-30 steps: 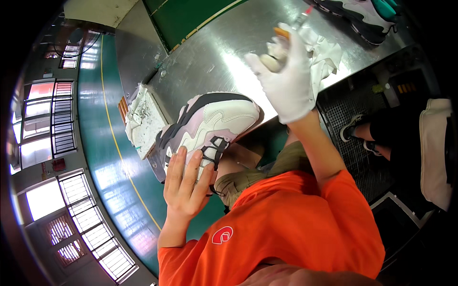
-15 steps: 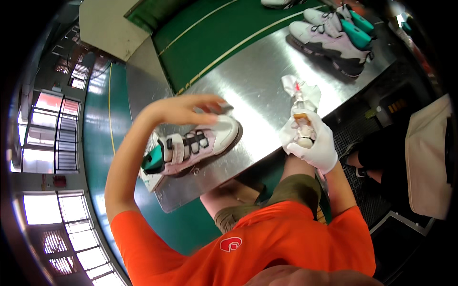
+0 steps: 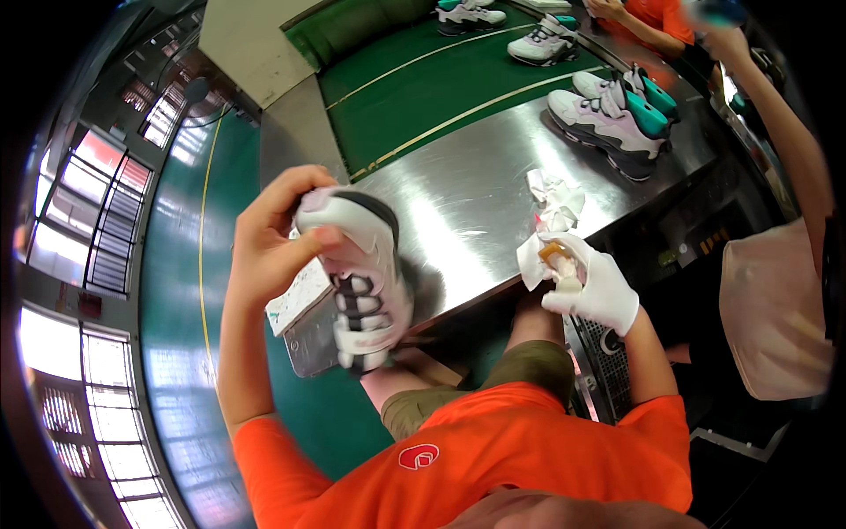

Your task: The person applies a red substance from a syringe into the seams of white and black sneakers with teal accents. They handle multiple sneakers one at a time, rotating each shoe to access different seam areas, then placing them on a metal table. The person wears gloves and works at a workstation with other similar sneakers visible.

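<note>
My bare left hand (image 3: 275, 236) is closed round the toe of a white and pale pink sneaker (image 3: 359, 257) with black lacing and a strap. The sneaker is held up over the metal table's left part, toe toward the far side and heel toward me. It is slightly blurred, and its heel end is partly hidden. My white-gloved right hand (image 3: 601, 293) is at the table's near edge, with its fingers round a slim red-tipped tool with an amber-brown part (image 3: 553, 254). Crumpled white cloth (image 3: 560, 201) lies against the tool's tip.
A pair of sneakers (image 3: 608, 128) with green inserts stands at the right of the metal table (image 3: 441, 207). More sneakers (image 3: 544, 40) sit on the green conveyor (image 3: 397, 106). A white slab (image 3: 300, 300) lies at the table's left end. Other people's arms (image 3: 784, 132) show at the far right.
My left hand, earlier over the sneaker's toe, now grips it. The sneaker has been lifted off the table and turned, heel toward me. My right hand has shifted slightly, still holding the tool.
</note>
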The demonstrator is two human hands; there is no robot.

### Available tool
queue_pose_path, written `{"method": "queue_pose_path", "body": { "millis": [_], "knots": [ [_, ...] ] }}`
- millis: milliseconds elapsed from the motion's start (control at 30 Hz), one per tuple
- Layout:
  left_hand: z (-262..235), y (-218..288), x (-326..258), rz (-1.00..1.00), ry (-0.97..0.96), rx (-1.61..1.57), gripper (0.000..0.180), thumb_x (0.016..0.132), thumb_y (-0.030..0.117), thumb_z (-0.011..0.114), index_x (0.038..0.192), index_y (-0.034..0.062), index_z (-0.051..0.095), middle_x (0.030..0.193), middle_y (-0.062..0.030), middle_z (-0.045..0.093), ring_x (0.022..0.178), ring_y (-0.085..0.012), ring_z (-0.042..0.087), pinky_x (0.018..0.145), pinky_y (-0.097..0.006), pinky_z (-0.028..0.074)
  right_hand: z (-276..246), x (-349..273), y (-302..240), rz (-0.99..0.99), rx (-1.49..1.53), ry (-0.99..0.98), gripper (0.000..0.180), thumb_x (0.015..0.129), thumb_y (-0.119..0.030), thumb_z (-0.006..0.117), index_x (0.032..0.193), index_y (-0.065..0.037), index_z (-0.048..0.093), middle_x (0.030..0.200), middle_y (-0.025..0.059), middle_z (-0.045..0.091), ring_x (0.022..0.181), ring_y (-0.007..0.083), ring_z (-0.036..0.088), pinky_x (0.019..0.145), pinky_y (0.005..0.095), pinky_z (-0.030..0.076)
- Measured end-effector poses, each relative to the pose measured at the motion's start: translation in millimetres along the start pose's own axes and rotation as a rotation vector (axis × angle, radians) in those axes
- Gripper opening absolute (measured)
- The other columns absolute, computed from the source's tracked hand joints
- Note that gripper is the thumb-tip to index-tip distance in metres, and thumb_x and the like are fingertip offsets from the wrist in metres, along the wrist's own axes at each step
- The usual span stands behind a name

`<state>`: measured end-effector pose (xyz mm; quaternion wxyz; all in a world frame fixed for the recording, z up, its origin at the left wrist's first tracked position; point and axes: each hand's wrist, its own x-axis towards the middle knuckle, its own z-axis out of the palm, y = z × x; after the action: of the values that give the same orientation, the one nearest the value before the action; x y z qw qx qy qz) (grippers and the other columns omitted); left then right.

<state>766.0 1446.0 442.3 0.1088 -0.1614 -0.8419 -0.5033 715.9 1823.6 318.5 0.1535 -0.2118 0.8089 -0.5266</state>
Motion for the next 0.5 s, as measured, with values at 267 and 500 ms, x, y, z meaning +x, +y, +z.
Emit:
{"method": "queue_pose_path", "body": {
  "millis": [267, 500],
  "knots": [
    [26.9, -33.5, -23.0, 0.081, 0.237, -0.058, 0.046, 0.088, 0.020, 0.076, 0.126, 0.0002, 0.061, 0.122, -0.0069, 0.060, 0.110, -0.0159, 0.058, 0.097, -0.028, 0.045, -7.6, 25.6, -24.5, 0.094, 0.279, -0.091, 0.046, 0.079, -0.008, 0.067, 0.123, 0.003, 0.058, 0.085, 0.0088, 0.065, 0.061, 0.0128, 0.061, 0.050, 0.0233, 0.049],
    [28.5, -36.0, -18.9, -0.007, 0.232, -0.213, 0.044, 0.088, 0.024, 0.075, 0.124, 0.0028, 0.063, 0.119, -0.0079, 0.065, 0.109, -0.0167, 0.060, 0.096, -0.030, 0.046, 3.5, 51.8, -83.8, -0.473, 0.934, -0.465, 0.065, 0.074, -0.041, 0.068, 0.115, 0.010, 0.058, 0.094, 0.0250, 0.063, 0.065, 0.0301, 0.066, 0.049, 0.0336, 0.054]
  ]
}}
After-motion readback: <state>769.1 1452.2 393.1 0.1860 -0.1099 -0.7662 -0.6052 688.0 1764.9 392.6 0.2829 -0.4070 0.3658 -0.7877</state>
